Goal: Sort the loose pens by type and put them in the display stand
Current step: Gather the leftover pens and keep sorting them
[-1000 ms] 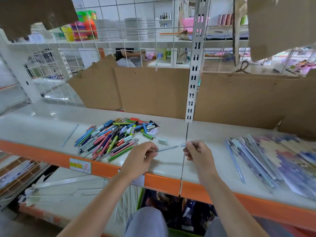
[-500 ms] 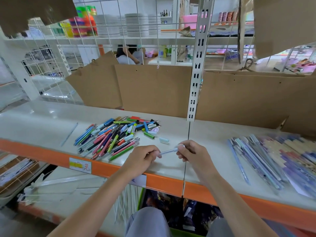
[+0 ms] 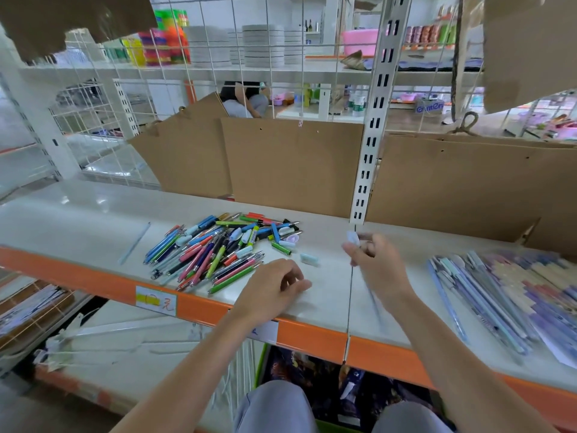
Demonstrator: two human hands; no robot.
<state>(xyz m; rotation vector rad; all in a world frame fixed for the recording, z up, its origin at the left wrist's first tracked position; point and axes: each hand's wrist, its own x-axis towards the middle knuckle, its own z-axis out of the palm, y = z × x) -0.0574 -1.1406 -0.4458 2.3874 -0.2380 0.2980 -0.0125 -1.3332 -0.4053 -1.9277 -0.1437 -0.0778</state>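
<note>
Saw pen pile (image 3: 223, 248) up-left of left hand (image 3: 271, 289), nearer it; pens' long axes mostly diagonal. Left hand loosely curled, empty. Right hand (image 3: 374, 264) pinched blurred pale pen (image 3: 352, 238).

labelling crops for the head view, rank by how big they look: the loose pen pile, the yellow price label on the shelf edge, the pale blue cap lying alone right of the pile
1. Loose pen pile, largest.
2. Yellow price label.
3. Pale blue cap, smallest.

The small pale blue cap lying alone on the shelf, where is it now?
In the head view the pale blue cap lies on the white shelf, just right of the pile of loose pens, between the left hand and the right hand.
</note>
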